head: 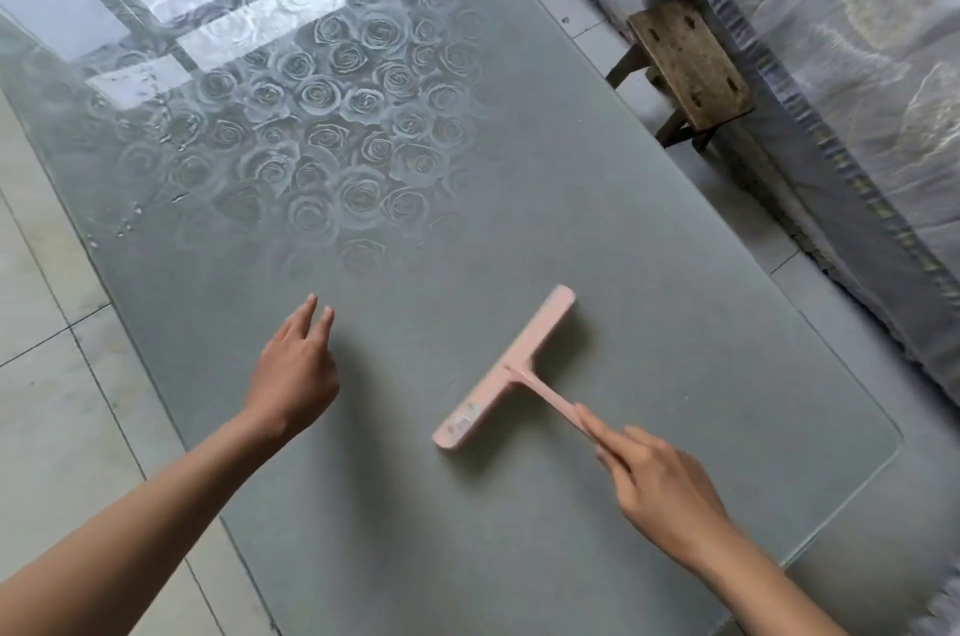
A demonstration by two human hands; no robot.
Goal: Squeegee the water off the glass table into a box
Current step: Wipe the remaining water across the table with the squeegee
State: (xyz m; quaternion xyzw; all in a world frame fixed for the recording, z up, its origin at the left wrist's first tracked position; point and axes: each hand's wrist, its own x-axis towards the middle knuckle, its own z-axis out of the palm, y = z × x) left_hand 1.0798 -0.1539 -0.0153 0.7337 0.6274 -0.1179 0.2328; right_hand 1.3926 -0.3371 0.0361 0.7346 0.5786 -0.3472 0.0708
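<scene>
Head view: squeegee point(506, 367) handle between right fingers point(605, 438)

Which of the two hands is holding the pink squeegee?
The right hand, at the lower right: it grips the pink squeegee by its handle. The left hand holds nothing, over the glass table.

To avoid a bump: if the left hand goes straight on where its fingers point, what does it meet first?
Probably nothing: the left hand points along the table toward the rose print, with no object in that line. The squeegee lies off to its right.
</scene>
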